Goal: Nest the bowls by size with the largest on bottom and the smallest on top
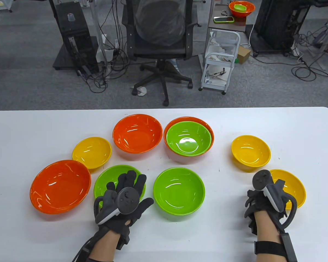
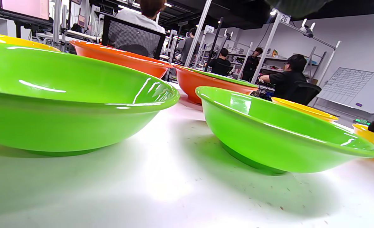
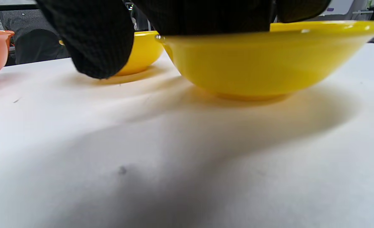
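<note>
Three orange bowls stand on the white table: front left, back centre, and back right with a green bowl nested in it. Two more green bowls stand in front, left and centre. Three yellow bowls stand singly, at left, right and front right. My left hand lies spread over the front left green bowl. My right hand is at the front right yellow bowl, fingers over its near rim, thumb apart from it.
The table's far edge runs behind the bowls, with an office chair and a cart on the floor beyond. The second green bowl is close on the right of my left hand.
</note>
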